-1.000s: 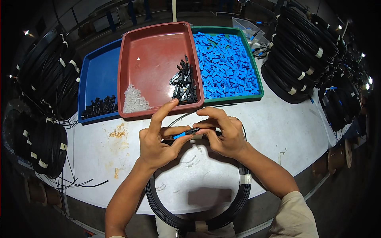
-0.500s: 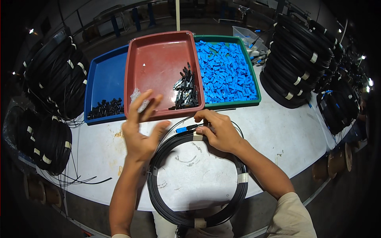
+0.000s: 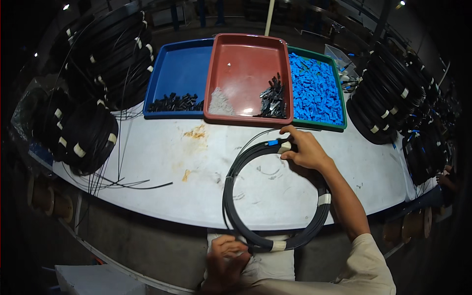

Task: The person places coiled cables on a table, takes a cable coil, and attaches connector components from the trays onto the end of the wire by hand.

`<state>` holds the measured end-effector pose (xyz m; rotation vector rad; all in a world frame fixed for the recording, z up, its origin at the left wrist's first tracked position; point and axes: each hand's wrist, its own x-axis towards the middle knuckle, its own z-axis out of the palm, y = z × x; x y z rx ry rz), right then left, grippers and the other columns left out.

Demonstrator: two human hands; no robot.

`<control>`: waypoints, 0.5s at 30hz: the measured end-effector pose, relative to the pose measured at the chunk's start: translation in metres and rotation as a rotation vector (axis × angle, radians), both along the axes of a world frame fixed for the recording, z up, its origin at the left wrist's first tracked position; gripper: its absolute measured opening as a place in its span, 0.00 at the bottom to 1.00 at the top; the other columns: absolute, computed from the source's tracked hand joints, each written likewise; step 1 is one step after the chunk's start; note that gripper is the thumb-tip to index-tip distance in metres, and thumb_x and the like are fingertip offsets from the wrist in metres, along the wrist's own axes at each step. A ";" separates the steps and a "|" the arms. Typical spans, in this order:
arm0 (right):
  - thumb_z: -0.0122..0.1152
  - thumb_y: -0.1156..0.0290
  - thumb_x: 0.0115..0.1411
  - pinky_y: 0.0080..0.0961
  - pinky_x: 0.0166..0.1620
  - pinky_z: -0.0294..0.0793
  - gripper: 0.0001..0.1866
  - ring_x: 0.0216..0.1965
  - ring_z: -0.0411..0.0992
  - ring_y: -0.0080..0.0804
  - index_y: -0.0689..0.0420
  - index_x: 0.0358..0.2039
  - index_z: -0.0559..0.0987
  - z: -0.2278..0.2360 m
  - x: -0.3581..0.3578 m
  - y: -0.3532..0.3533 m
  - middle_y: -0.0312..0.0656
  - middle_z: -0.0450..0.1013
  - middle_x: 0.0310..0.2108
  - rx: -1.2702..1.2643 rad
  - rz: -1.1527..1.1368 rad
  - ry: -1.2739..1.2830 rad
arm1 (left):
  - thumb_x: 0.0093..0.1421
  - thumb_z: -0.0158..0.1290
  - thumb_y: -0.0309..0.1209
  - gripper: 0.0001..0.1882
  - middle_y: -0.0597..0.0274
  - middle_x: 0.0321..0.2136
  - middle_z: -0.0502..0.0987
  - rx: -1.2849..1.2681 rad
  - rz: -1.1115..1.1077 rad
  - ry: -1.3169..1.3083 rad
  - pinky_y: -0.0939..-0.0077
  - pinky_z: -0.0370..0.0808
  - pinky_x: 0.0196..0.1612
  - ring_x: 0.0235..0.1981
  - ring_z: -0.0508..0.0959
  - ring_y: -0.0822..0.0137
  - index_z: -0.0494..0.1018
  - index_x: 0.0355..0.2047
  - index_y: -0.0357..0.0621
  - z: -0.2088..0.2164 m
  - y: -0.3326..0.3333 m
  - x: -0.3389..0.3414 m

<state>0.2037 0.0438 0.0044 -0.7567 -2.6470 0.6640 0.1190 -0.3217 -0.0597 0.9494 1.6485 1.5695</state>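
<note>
A coil of black cable (image 3: 236,209), bound with pale tape bands, lies partly on the white table and overhangs its near edge above my lap. My right hand (image 3: 309,150) is closed on the coil's far side, thumb inside the ring and fingers over the top, beside a tape band (image 3: 284,147). Just left of those fingers a blue connector (image 3: 272,143) rests along the coil. At the coil's near left edge, below the table, my left hand (image 3: 227,253) has curled fingers. It is dark and slightly blurred; what it pinches, if anything, is hidden.
Behind the coil stand a blue tray (image 3: 179,59) with black parts, a red tray (image 3: 246,54) with clear and black pieces, and a green tray (image 3: 343,105) of blue connectors. Black cable coils are stacked left (image 3: 118,64) and right (image 3: 386,98). Loose cable ends (image 3: 147,186) lie left.
My left hand has dropped from before the red tray to the coil's near edge, its fingers now curled. My right hand stays at the coil's far side. The whole view has shifted.
</note>
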 end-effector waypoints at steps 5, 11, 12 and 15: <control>0.76 0.78 0.45 0.43 0.40 0.73 0.34 0.36 0.78 0.54 0.55 0.52 0.69 0.002 0.002 -0.007 0.51 0.79 0.29 0.020 -0.024 -0.072 | 0.62 0.59 0.23 0.40 0.36 0.59 0.58 0.215 -0.133 -0.633 0.59 0.67 0.61 0.60 0.66 0.54 0.40 0.59 0.55 -0.027 0.012 0.031; 0.74 0.81 0.43 0.39 0.38 0.74 0.34 0.34 0.79 0.50 0.54 0.52 0.70 0.022 0.008 -0.023 0.51 0.79 0.28 0.008 -0.147 0.024 | 0.59 0.63 0.26 0.45 0.37 0.62 0.53 0.380 -0.083 -0.629 0.43 0.59 0.66 0.66 0.59 0.44 0.39 0.60 0.66 -0.002 0.014 0.039; 0.74 0.81 0.43 0.39 0.38 0.74 0.34 0.34 0.79 0.50 0.54 0.52 0.70 0.029 0.009 -0.030 0.51 0.79 0.28 0.019 -0.154 0.029 | 0.59 0.63 0.26 0.45 0.37 0.62 0.53 0.388 -0.094 -0.626 0.43 0.59 0.66 0.66 0.59 0.44 0.39 0.60 0.66 0.002 0.013 0.037; 0.74 0.82 0.44 0.34 0.37 0.76 0.40 0.35 0.81 0.44 0.51 0.58 0.67 0.055 0.013 -0.058 0.49 0.80 0.29 0.099 -0.170 0.288 | 0.49 0.72 0.34 0.54 0.46 0.57 0.57 0.525 0.135 -0.406 0.52 0.66 0.61 0.58 0.66 0.50 0.40 0.61 0.59 0.025 0.016 0.027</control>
